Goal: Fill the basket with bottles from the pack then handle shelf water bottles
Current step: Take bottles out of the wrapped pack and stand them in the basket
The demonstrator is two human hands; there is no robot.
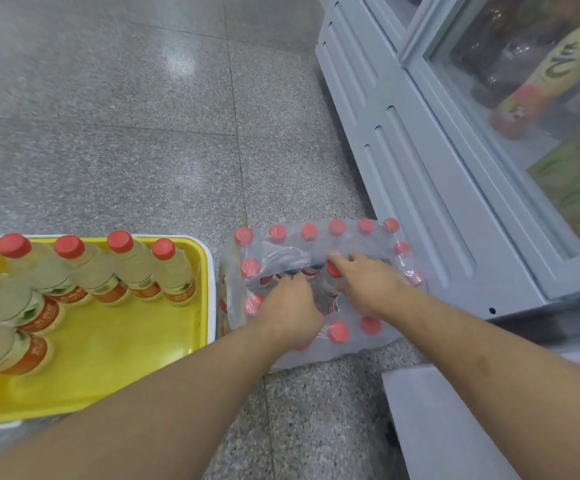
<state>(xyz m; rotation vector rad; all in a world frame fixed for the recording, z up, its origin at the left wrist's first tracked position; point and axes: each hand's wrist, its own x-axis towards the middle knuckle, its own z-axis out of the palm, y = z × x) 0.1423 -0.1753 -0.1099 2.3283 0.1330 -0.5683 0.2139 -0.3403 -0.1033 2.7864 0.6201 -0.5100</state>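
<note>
Forearms: both are reaching forward from the bottom edge, down toward the pack.
Left hand point(290, 311): is curling its fingers into the torn opening of the wrap; what they are gripping is hidden, so I cannot tell.
Right hand point(368, 284): is curling its fingers round a red-capped bottle point(333, 271) in the middle of the pack.
Pack point(319, 292): is sitting on the speckled floor point(125, 133), clear plastic wrap torn open on top, red caps ringing its edges, just beside the basket and against the base of the cooler point(420, 168).
Basket point(108, 358): yellow, is standing at the left, holding upright bottles point(87, 268) with red caps along its far and left sides.
Cooler door: glass, is showing drinks behind it, blurred.
</note>
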